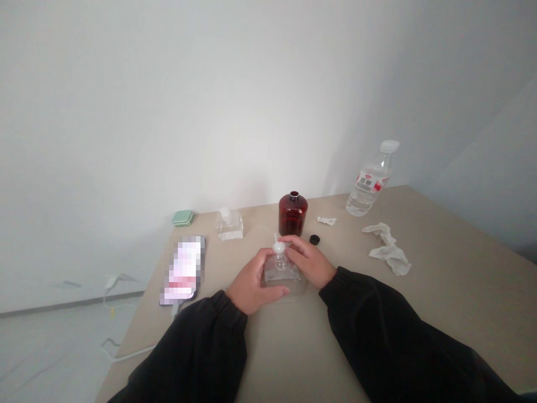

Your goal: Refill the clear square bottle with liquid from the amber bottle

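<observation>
A clear square pump bottle stands upright on the table in front of me, some liquid showing inside. My left hand grips its left side, the thumb lying across the front. Around the white pump top curl the fingers of my right hand, thumb and forefinger close to the nozzle. The far fingers of both hands are hidden. Just behind the bottle is an uncapped dark red bottle. A small black cap lies beyond my right hand.
Another clear pump bottle sits near the wall, with a green tin to its left. A phone with a white cable lies at the left edge. At right are a water bottle, crumpled tissue and a smaller tissue scrap.
</observation>
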`<state>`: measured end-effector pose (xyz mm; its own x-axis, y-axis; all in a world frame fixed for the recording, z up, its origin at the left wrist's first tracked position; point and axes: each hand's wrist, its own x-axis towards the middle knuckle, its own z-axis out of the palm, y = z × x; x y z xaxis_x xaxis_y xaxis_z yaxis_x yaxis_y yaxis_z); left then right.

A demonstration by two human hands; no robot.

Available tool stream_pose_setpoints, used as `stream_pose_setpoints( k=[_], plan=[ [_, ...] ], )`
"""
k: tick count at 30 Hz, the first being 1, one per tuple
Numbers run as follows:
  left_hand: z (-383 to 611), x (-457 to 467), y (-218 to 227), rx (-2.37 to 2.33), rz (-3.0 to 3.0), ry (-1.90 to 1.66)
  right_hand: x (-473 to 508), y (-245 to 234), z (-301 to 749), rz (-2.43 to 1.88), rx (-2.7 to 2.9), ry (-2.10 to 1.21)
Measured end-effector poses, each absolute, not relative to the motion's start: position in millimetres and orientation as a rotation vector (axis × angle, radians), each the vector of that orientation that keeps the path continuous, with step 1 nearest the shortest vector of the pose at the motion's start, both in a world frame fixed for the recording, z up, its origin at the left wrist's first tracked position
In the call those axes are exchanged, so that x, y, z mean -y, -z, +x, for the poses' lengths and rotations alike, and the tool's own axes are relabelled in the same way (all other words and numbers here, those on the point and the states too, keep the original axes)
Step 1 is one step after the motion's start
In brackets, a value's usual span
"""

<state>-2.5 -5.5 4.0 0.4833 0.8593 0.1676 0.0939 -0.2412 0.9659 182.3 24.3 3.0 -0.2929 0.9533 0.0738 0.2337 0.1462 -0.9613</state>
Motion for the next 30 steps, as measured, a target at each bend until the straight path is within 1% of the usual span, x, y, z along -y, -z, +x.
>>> stream_pose_setpoints(
  k=[30],
  plan=[
    [-2.2,6.0,-1.3,-0.790,1.631,-0.905,-29.7,7.0,182.8,-1.118,1.570,-1.212]
  ],
)
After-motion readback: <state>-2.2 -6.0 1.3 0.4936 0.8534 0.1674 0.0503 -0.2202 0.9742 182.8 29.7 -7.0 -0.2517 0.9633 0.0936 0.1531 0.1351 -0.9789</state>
